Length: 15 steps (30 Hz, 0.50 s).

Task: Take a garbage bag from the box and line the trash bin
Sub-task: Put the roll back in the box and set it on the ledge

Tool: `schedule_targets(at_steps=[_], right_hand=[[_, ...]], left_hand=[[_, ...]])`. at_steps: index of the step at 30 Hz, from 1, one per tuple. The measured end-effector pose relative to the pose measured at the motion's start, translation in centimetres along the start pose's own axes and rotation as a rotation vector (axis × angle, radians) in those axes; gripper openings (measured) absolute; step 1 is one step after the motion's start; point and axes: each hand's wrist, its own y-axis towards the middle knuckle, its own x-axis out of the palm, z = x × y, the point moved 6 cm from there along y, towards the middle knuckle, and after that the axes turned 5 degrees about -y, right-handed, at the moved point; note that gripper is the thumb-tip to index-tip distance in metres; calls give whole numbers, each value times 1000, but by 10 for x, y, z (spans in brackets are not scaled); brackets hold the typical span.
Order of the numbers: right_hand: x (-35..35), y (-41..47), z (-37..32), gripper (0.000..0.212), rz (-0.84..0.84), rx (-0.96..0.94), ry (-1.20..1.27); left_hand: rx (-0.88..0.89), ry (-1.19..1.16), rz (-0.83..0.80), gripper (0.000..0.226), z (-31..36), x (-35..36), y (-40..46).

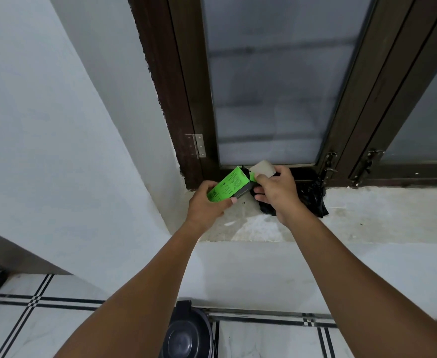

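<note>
Two bare forearms reach in from the bottom edge, with no sleeves, watch or bands showing on them. The left hand (207,205) and the right hand (277,192) wear no gloves or rings. The left thumbnail is short and plain.

A dark-framed frosted window (271,81) fills the upper frame above a grey sill (383,210); white floor tiles (44,313) with black lines cross the bottom.
</note>
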Motion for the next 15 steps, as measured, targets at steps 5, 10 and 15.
schedule_targets(at_steps=[5, 10, 15], right_hand=[[0, 2, -2, 36, 9, -104, -10], [5, 1, -8, 18, -27, -230, -97], [9, -3, -13, 30, -80, -261, -92]], left_hand=[[-2, -8, -44, 52, 1, 2, 2], [33, 44, -5, 50, 5, -1, 5], [92, 103, 49, 50, 8, -6, 9]])
